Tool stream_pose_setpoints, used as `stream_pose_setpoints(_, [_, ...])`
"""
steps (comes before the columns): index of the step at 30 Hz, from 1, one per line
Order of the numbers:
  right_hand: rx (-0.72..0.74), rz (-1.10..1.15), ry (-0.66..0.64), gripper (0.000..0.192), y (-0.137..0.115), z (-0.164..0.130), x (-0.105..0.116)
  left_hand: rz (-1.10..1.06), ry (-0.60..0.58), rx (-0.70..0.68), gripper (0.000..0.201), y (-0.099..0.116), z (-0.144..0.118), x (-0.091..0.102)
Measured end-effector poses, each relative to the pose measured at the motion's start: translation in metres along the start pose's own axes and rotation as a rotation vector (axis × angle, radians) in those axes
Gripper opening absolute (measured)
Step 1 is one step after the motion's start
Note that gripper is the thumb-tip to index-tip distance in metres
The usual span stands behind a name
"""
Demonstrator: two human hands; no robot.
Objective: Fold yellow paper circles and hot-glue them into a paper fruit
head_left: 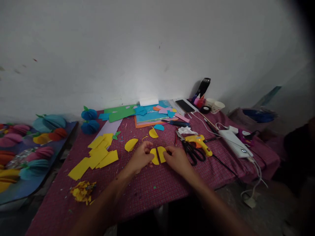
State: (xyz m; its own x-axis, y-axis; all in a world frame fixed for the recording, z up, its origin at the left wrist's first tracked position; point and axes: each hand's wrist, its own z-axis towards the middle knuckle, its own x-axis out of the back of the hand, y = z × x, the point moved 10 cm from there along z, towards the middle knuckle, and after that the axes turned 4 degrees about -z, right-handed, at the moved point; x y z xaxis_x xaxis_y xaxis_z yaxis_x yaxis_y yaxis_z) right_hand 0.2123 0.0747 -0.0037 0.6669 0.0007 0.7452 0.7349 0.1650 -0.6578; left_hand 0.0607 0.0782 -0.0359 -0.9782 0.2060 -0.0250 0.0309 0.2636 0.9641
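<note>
Between my fingers, a yellow paper half-circle [155, 156] is pinched by my left hand [142, 156]. My right hand [176, 157] grips a second yellow half-circle [161, 154], and the straight edges of the two face each other with a narrow gap. Both are just above or on the red checked cloth; I cannot tell which. Left of them lies a stack of folded yellow half-circles [131, 144], and beyond stands another folded yellow piece [153, 133]. A blue half-circle [159, 127] lies farther back.
Yellow paper strips [99, 154] and crumpled yellow paper [83, 192] lie left. Black-handled scissors [193, 152], a yellow glue gun [199, 143] and a white power strip [235, 143] are right. Blue paper balls [90, 127], a phone [185, 106] and paper cups [217, 107] stand or lie behind.
</note>
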Motion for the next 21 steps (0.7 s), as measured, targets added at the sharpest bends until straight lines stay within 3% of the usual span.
stream_pose_setpoints(5, [-0.019,-0.008,-0.034,0.024,0.006,0.001,-0.009,0.023,0.003,0.069,0.048,-0.008,0.001,0.000])
stream_pose_setpoints(21, [0.009,-0.231,-0.027,0.029,-0.005,0.001,-0.007,0.042,-0.004,0.086,0.045,-0.014,0.004,0.000])
